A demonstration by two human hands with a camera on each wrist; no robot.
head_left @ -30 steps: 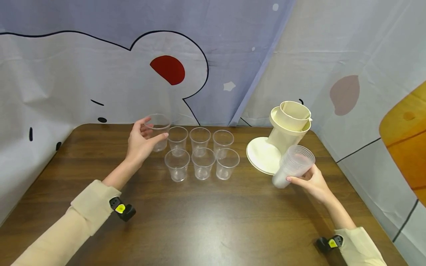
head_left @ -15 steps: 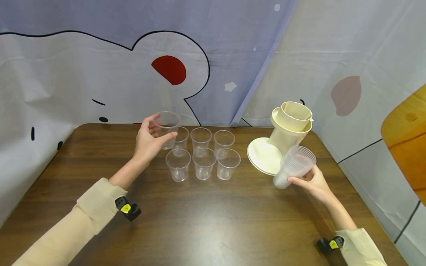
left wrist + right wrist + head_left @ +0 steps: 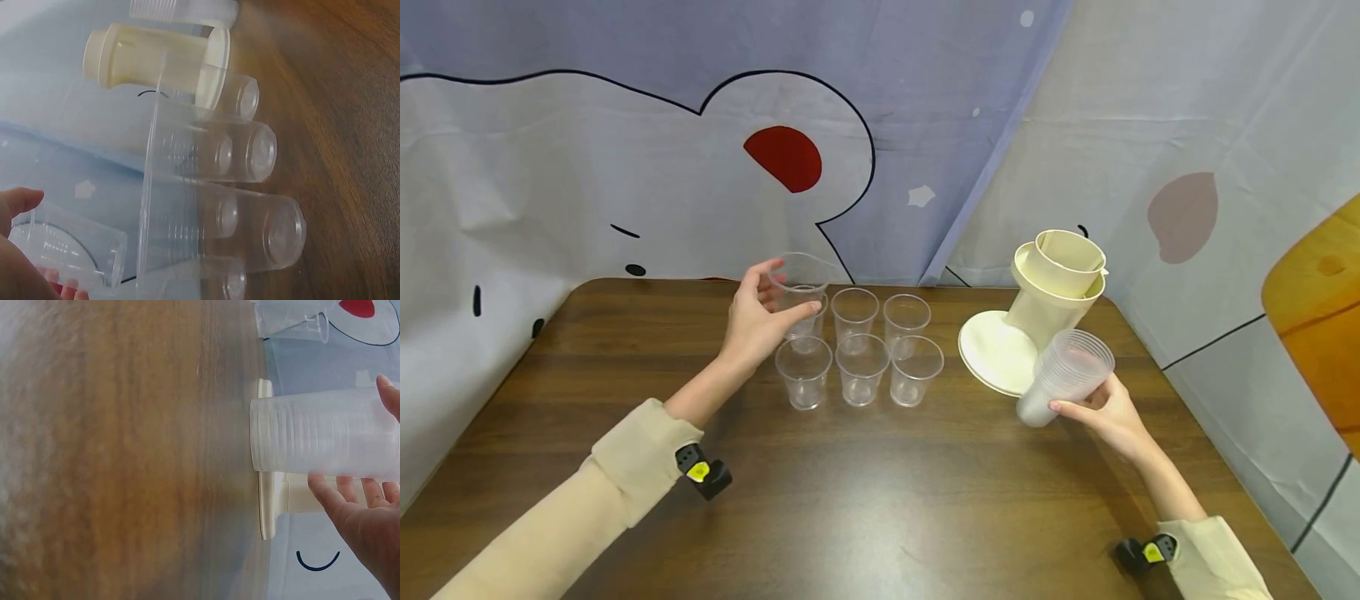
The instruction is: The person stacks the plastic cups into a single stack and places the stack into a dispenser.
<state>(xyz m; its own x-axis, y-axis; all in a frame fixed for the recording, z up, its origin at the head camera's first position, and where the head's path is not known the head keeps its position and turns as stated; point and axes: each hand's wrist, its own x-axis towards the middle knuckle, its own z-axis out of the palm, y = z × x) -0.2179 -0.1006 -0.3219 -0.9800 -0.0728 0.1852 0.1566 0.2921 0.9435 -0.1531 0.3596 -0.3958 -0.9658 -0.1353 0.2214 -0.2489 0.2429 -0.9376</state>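
My left hand (image 3: 755, 325) grips a clear plastic cup (image 3: 75, 247) between thumb and fingers. In the head view this cup overlaps the back-left cup of the group; it looks raised off the table. Several clear cups stand upright in two rows of three, with the front-left cup (image 3: 805, 375) and the front-right cup (image 3: 912, 375) near me. A tall nested stack of clear cups (image 3: 1066, 375) leans in my right hand (image 3: 1108, 417), thumb on one side and fingers on the other. The right wrist view shows that stack (image 3: 331, 434) from the side.
Behind the stack a cream plastic holder (image 3: 1041, 312) with a round base and tubular top stands on the brown wooden table (image 3: 865, 500). A printed cloth (image 3: 955, 150) hangs along the table's back and right edges.
My left hand has carried its cup rightward, from beside the rows to where it overlaps the back-left cup in view. The right hand and its stack have stayed nearly still.
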